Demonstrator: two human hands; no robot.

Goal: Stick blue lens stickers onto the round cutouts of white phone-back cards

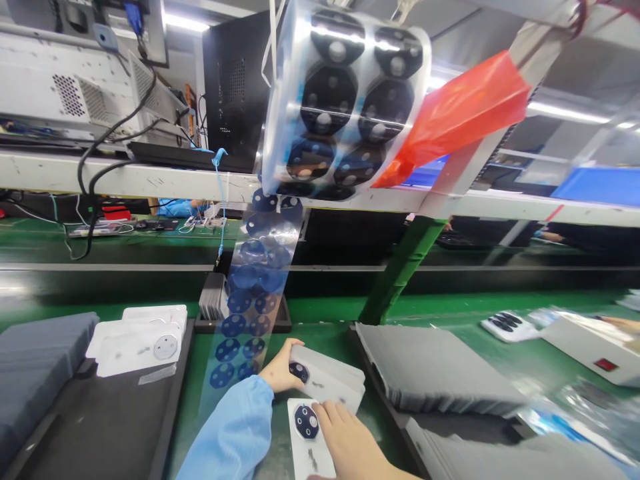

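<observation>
My left hand (281, 368), in a light blue sleeve, grips a small stack of white plastic covers (333, 381) at its left end; the top cover carries a dark round sticker. My right hand (350, 443) rests on a single white cover (306, 435) lying on the green mat, fingers beside its dark blue round sticker (306, 421). A clear film strip of dark round stickers (255, 280) hangs from a roll (345, 100) overhead down to just left of my left hand.
More white covers (143, 337) lie on a black tray at left. Grey foam stacks (440, 367) sit right and far left. A white box with a red switch (595, 350), a red bag (460, 117) overhead and a green post (400, 270) stand nearby.
</observation>
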